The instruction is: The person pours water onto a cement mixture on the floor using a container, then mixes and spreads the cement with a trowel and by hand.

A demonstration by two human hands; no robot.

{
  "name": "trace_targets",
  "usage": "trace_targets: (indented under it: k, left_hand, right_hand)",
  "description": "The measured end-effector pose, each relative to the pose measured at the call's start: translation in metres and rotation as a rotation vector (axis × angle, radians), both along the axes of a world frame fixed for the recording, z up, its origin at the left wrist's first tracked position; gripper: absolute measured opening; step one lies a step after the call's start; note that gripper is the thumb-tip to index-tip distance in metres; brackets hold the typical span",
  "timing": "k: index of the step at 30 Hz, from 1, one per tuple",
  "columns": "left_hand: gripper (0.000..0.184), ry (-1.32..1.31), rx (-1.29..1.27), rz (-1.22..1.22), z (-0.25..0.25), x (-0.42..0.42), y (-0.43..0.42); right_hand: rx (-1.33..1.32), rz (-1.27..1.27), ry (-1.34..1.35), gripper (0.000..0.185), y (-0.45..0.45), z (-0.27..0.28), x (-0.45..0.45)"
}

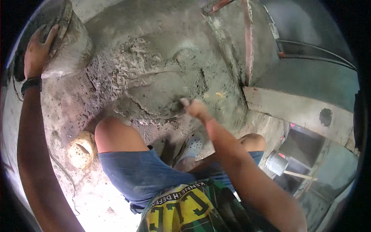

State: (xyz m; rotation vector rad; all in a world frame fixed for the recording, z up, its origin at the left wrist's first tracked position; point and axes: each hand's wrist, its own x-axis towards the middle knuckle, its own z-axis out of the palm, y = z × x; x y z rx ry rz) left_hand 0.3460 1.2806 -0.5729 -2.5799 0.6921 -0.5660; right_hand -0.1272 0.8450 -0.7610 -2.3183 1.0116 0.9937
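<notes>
My left hand [36, 54], with a dark band at the wrist, lies with fingers spread on the dark side of a large cement-smeared container [73, 50] at the upper left. Over the wet grey mortar [154, 91] in the middle, my right hand [197, 109] is closed in a fist around what looks like a trowel handle. The tool's blade is blurred and blends with the mortar, so its outline is unclear. Rough lumps of mortar lie beyond it, and a smoother area spreads farther up and to the right.
My bent knees [118, 135] and a light perforated clog [193, 145] are close to the mortar. A mortar-stained round container [82, 150] stands at left, near a thin cable [65, 176]. At right are a plank [297, 110], a metal pot [276, 163] and an upright strip [248, 42].
</notes>
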Motion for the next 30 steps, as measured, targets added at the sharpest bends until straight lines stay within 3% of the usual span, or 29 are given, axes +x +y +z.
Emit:
trace_targets:
  k: [2, 4, 6, 7, 10, 11, 12, 16, 17, 19, 20, 22, 25, 26, 29, 30]
  left_hand:
    - [0.074, 0.132, -0.413, 0.054, 0.007, 0.002, -0.007]
    - [0.071, 0.124, -0.394, -0.006, 0.007, -0.004, -0.008]
    - [0.071, 0.077, -0.299, 0.0, -0.006, 0.009, 0.005]
    - [0.055, 0.054, -0.31, -0.02, -0.016, 0.018, 0.009]
    - [0.069, -0.067, 0.138, -0.117, 0.006, -0.007, -0.003]
    - [0.053, 0.015, -0.19, -0.048, 0.008, -0.008, -0.01]
    - [0.069, 0.095, -0.514, 0.021, 0.009, -0.007, -0.014]
    - [0.07, 0.082, -0.332, -0.032, -0.004, 0.006, 0.001]
    - [0.068, 0.002, -0.094, -0.111, -0.001, 0.009, 0.007]
    - [0.066, -0.077, 0.139, -0.18, -0.008, 0.013, 0.018]
    - [0.058, -0.018, -0.082, -0.084, -0.018, 0.019, 0.015]
    - [0.051, 0.025, -0.313, 0.016, -0.015, 0.026, 0.01]
    - [0.046, 0.012, 0.06, -0.08, 0.013, -0.011, -0.003]
    - [0.046, 0.023, 0.056, -0.081, 0.012, -0.012, -0.004]
    - [0.054, -0.108, 0.303, -0.046, 0.004, 0.0, 0.004]
    - [0.066, -0.07, 0.114, -0.069, -0.001, 0.007, 0.006]
  right_hand:
    - [-0.159, 0.072, -0.054, 0.068, -0.049, 0.007, 0.0]
    - [-0.299, 0.233, -0.003, 0.066, -0.059, 0.055, 0.004]
    - [-0.283, 0.154, -0.09, 0.066, -0.044, 0.075, -0.003]
    - [-0.257, 0.063, -0.163, 0.065, -0.031, 0.087, -0.016]
    - [0.071, 0.057, -0.134, 0.066, 0.054, 0.125, -0.001]
    - [0.041, 0.103, -0.1, 0.068, 0.081, 0.103, -0.004]
    - [0.115, 0.122, -0.077, 0.069, 0.107, 0.095, 0.007]
    - [0.192, 0.231, 0.05, 0.067, 0.097, 0.075, 0.032]
    - [0.161, 0.192, 0.049, 0.068, 0.077, 0.076, 0.033]
    - [0.005, 0.171, 0.046, 0.072, 0.02, 0.061, 0.03]
    - [-0.125, 0.173, 0.036, 0.077, -0.01, 0.041, 0.02]
    - [-0.234, 0.307, -0.086, 0.079, -0.05, 0.051, 0.012]
    - [-0.279, 0.346, -0.112, 0.071, -0.05, 0.095, 0.004]
    - [-0.282, 0.347, -0.1, 0.071, -0.043, 0.097, -0.009]
    - [-0.094, 0.32, -0.065, 0.068, 0.0, 0.096, -0.032]
    - [-0.015, 0.436, -0.031, 0.07, 0.017, 0.094, -0.035]
